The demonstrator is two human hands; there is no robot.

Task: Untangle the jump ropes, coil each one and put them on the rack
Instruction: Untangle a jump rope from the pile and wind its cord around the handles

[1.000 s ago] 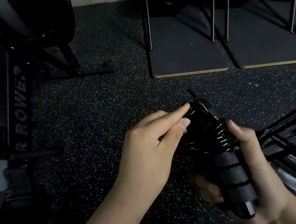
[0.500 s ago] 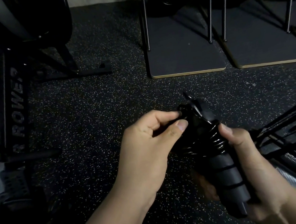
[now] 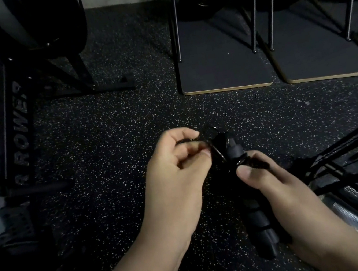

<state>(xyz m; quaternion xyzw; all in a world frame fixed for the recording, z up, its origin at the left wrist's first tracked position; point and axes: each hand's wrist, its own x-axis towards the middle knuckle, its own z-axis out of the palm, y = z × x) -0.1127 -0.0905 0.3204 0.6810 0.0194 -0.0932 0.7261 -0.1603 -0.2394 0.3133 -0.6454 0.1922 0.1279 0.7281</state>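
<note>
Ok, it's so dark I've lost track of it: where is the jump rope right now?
In the head view, lower centre-right: the right hand grips the jump rope by its handles, and the left hand pinches its cord.

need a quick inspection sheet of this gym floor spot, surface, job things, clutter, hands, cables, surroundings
surface: black rubber floor with pale speckles.
job's things: black jump rope with ribbed foam handles, held above the floor; its thin black cord wound round the handle tops.
clutter: nothing seen.
hands: left hand pinches a loop of the cord; right hand grips the handles, thumb on the coils.
cables: nothing seen apart from the cord.
surroundings: black rowing machine on the left; dark flat boards with pale edges holding thin metal uprights ahead; black metal frame on the right.
</note>
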